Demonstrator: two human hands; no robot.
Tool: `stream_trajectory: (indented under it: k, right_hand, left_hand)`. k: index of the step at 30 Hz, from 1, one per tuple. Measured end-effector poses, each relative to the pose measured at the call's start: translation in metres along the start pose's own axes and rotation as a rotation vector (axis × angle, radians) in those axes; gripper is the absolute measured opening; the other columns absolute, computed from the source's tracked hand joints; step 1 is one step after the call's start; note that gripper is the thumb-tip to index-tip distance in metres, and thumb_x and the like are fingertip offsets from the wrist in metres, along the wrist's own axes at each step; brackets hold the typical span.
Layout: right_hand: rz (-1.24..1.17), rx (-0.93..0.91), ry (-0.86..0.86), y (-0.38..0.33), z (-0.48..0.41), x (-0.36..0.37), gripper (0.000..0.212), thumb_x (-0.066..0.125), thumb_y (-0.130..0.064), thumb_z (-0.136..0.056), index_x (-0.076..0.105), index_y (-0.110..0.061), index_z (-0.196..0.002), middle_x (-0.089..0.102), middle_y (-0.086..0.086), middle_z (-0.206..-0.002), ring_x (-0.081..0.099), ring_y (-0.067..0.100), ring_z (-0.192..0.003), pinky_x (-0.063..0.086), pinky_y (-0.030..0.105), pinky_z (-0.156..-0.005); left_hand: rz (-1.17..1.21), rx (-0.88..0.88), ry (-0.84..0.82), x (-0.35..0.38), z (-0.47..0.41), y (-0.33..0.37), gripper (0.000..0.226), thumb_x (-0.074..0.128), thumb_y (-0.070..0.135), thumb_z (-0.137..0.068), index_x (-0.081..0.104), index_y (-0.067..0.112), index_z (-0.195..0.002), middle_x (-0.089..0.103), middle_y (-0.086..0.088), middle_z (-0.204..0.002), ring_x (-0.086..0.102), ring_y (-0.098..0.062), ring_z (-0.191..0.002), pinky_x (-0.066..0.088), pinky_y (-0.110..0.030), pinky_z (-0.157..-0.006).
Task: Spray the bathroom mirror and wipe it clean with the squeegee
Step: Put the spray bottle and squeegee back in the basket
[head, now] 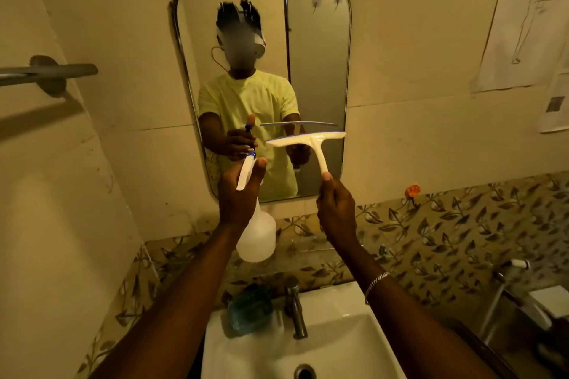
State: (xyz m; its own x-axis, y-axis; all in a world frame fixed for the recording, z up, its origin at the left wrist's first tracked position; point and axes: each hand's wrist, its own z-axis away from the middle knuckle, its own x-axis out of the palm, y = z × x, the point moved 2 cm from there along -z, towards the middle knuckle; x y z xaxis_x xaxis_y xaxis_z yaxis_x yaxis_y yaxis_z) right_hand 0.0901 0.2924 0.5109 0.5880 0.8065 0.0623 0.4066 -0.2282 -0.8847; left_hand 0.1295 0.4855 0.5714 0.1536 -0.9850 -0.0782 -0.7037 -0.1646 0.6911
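Mirror [317, 49]: tall, rounded corners, thin metal rim, fixed on the cream tiled wall above the sink [335, 341]. Rim chipped or ragged at top left. Glass reflects a person in a pale yellow tee w/ both arms raised; can't tell if the glass is wet.

Spray bottle [257, 237]: translucent white, round body, white trigger and blue nozzle at top, nozzle aimed at the lower part of the mirror. Left hand [238, 194] grips its neck, fingers [261, 163] curled round the trigger head; body hangs below the hand, over the back of the sink.

Squeegee [308, 140]: white plastic, T-shape, blade w/ a thin blue edge, roughly level, in front of the lower right of the mirror; contact w/ the glass can't be told. Right hand [337, 209] holds the bottom end of the handle, fingers wrapped, thumb on top. Silver bracelet [377, 281] on that wrist.

Around: chrome tap [295, 308] at the sink's back edge, green soap dish [251, 309] just beside it on the left. Leaf-pattern tile band [446, 224] runs under the mirror. Grey towel bar [49, 72] on the left wall. Paper sheets [520, 24] stuck on the right wall. Second tap [508, 280] lower right. Both arms and tools cover the mirror's bottom portion.
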Motion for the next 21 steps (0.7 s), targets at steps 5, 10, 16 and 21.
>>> stream_trajectory:
  k: [5,10,16,21]
  right_hand:
    - [-0.041,0.029,0.005,-0.009,-0.004,-0.015,0.047,0.043,-0.058,-0.099,0.064,-0.019,-0.081,0.058,0.002,-0.063,0.051,0.018,-0.051,0.043,0.03,-0.046]
    - [0.105,-0.007,0.014,0.002,-0.004,-0.056,0.037,0.038,-0.04,-0.097,0.058,-0.013,-0.082,0.056,0.014,-0.07,0.056,0.046,-0.063,0.05,0.06,-0.052]
    - [0.134,0.082,0.096,0.023,0.006,-0.126,0.028,0.043,-0.043,-0.092,0.064,-0.027,-0.085,0.064,0.015,-0.077,0.055,0.04,-0.062,0.049,0.052,-0.054]
    - [0.179,0.189,0.176,0.056,0.016,-0.194,0.025,0.048,-0.039,-0.093,0.067,-0.025,-0.086,0.059,0.002,-0.072,0.053,0.02,-0.059,0.046,0.037,-0.054]
  left_hand:
    - [0.009,-0.033,-0.035,0.018,0.005,0.005,0.086,0.051,0.083,-0.079,0.069,0.003,-0.106,0.07,-0.002,-0.089,0.066,0.002,-0.08,0.056,-0.024,-0.073]
    - [-0.003,-0.047,-0.144,0.057,0.022,0.005,0.073,0.053,0.081,-0.08,0.065,0.014,-0.105,0.069,-0.004,-0.089,0.064,0.007,-0.076,0.056,-0.022,-0.07]
    - [0.062,-0.12,-0.333,0.126,0.054,-0.005,0.038,0.07,0.033,-0.093,0.064,-0.002,-0.104,0.068,0.001,-0.089,0.068,-0.001,-0.085,0.057,-0.023,-0.08]
    - [0.096,-0.163,-0.497,0.19,0.093,-0.006,0.059,0.074,0.053,-0.082,0.061,0.002,-0.109,0.069,-0.008,-0.101,0.068,-0.018,-0.094,0.055,-0.028,-0.086]
